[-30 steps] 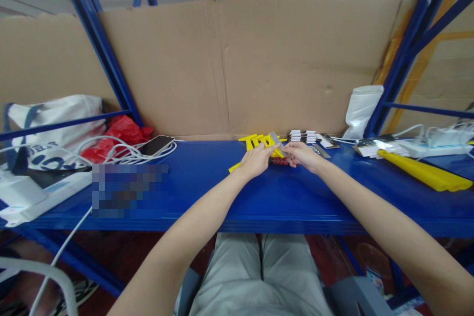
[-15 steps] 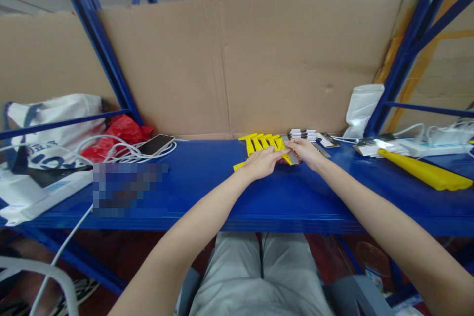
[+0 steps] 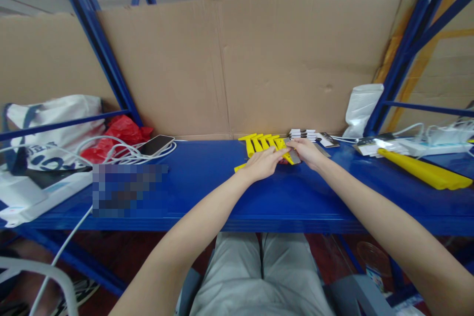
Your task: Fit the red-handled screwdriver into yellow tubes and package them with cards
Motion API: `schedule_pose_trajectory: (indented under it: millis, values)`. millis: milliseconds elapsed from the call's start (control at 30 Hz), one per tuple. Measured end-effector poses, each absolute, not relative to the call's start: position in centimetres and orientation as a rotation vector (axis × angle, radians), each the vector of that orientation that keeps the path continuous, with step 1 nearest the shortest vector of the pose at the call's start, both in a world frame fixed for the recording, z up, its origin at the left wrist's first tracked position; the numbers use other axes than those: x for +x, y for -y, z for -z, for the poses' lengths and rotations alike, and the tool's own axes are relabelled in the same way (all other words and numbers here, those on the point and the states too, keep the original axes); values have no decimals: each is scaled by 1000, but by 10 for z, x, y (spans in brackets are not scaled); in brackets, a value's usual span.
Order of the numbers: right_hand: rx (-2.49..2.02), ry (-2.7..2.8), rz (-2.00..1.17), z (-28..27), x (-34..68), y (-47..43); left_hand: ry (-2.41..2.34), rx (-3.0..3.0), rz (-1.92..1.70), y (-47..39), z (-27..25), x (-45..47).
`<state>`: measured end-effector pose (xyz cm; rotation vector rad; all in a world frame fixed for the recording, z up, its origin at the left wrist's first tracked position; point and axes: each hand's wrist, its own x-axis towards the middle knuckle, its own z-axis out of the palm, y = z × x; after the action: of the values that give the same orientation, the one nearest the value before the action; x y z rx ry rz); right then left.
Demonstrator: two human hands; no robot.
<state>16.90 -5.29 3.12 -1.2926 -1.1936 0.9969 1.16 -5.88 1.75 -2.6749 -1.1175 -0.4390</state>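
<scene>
In the head view both hands meet over a yellow plastic piece with a flat grey blade, like a scraper (image 3: 294, 159), near the back of the blue table. My left hand (image 3: 261, 163) is closed on its yellow part from the left. Opposite it, my right hand (image 3: 306, 152) pinches the grey blade part, thumb and fingertips together. Just behind my left hand, several similar yellow pieces (image 3: 257, 143) lie side by side in a row. Another yellow end (image 3: 239, 167) sticks out left of my left wrist. The fingers hide much of the held piece.
Small black-and-white packets (image 3: 302, 134) lie behind my right hand. A long yellow tapered piece (image 3: 425, 170) rests at the right, and a white pouch (image 3: 363, 111) leans near the post. Left are a phone (image 3: 158, 144), white cables, a red bag (image 3: 124, 131) and a power strip (image 3: 44, 202).
The yellow part between my hands has turned slightly and covers more of the grey blade. Both hands stay almost in the same place.
</scene>
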Motion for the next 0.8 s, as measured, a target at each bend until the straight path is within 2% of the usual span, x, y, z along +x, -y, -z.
schedule_pose_trajectory:
  millis: [133, 200, 267, 333, 400, 567, 800]
  values:
    - [-1299, 1248, -1008, -29, 173, 50, 1153, -2686, 428, 58, -18, 11]
    - [-1337, 1295, -907, -28, 181, 45, 1174, -2682, 438, 56, -18, 10]
    - [-1467, 1377, -632, -28, 193, 39, 1195, -2670, 457, 54, -18, 9]
    - [-1645, 1494, -220, -27, 207, 32, 1230, -2649, 480, 52, -17, 7]
    - [-1718, 1538, -79, -25, 220, 27, 1276, -2626, 492, 49, -17, 6]
    - [-2043, 1853, 35, -14, 237, 18, 1351, -2620, 463, 48, -20, 4]
    - [-2186, 2021, 172, -7, 233, 15, 1384, -2621, 448, 47, -21, 3]
